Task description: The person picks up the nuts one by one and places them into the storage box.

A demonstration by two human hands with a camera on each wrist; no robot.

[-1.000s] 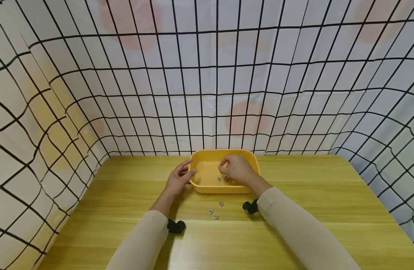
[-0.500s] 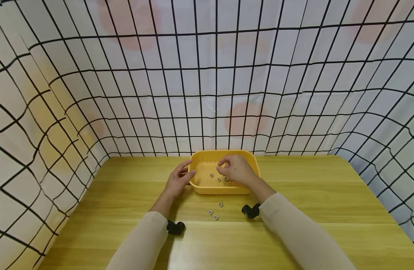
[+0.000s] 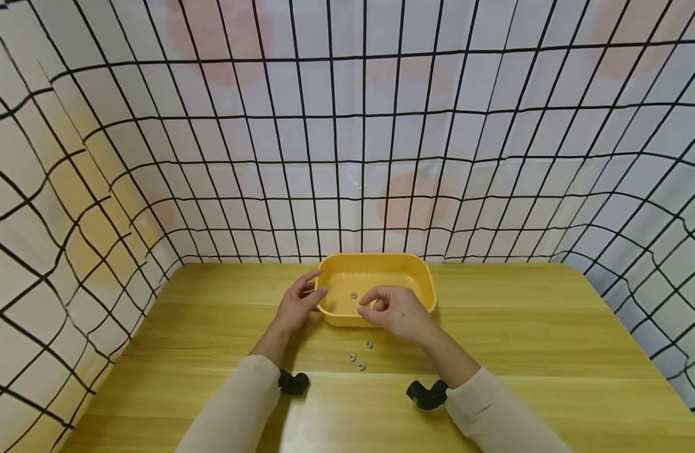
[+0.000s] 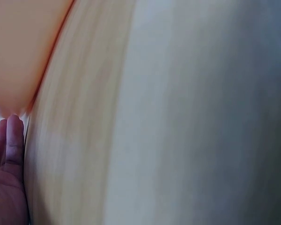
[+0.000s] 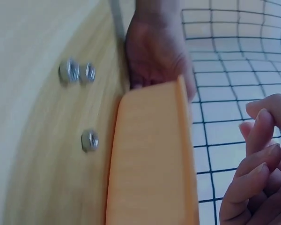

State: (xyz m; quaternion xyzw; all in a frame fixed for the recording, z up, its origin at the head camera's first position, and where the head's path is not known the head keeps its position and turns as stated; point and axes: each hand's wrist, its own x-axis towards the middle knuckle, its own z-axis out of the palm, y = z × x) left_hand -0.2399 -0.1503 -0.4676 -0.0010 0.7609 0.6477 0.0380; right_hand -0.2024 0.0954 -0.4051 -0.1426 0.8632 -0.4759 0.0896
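A yellow plastic tray (image 3: 344, 319) stands toward the back of the wooden table. My left hand (image 3: 295, 306) holds its left end, thumb over the rim and other fingers against the outside. My right hand (image 3: 400, 314) hovers above the tray's front edge, fingers loosely bent, nothing visible between them. Inside the tray lies a small metal hex nut (image 3: 354, 295); my right hand hides part of the floor there. In front of the tray, three more nuts lie on the table: one nearer nut (image 5: 89, 140) in the right wrist view, and a pair (image 5: 69, 71) close together.
Behind the table (image 3: 528, 327) hangs a white cloth with a black grid (image 3: 364, 157), which also runs along both sides. A black wrist camera (image 3: 293, 382) sits at the left cuff and another black camera (image 3: 428, 395) at the right.
My right hand has let a nut go inside the tray and drawn back toward the front rim. The left hand and the nuts on the table stay put.
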